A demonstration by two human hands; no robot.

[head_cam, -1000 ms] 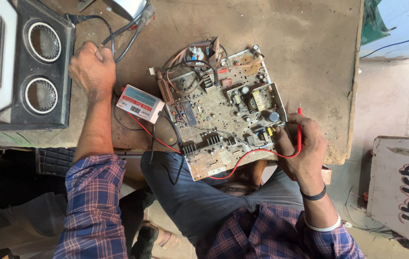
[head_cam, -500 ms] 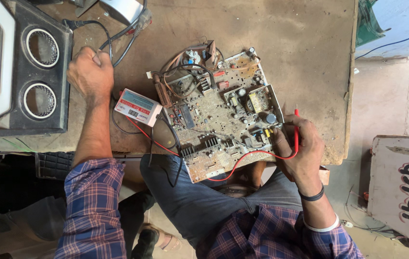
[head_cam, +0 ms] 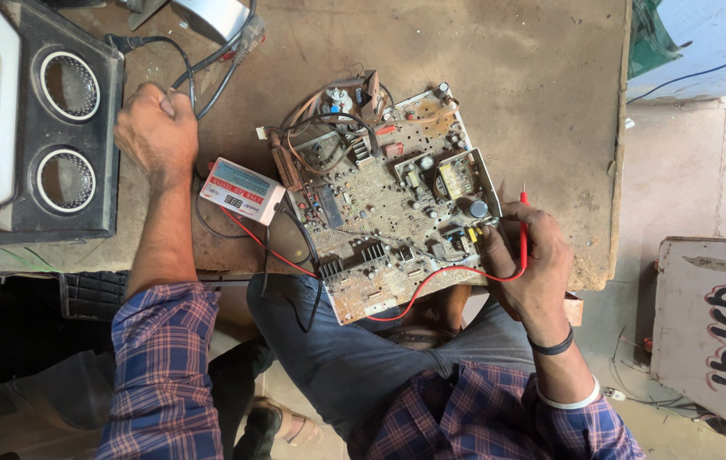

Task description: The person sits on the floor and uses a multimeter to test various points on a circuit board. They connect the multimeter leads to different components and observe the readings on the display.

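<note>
- The brown table [head_cam: 507, 60] carries a black speaker box [head_cam: 48, 128] at its left.
- A bare circuit board [head_cam: 384, 200] lies mid-table.
- My left hand [head_cam: 157, 128] is fisted around a black cable [head_cam: 180, 64].
- My right hand [head_cam: 529, 255] pinches a red probe [head_cam: 523, 223] at the board's right edge.
- A small white meter [head_cam: 241, 191] sits just left of the board.

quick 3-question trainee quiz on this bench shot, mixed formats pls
1. True or false: the right hand holds a red probe at the circuit board.
2. The left hand is closed in a fist around: A) black cables B) the small white meter C) the speaker box
3. Fill in: the red lead runs from the probe, along the board's near edge, towards the small white ____.

Key: 1 true; 2 A; 3 meter
</note>
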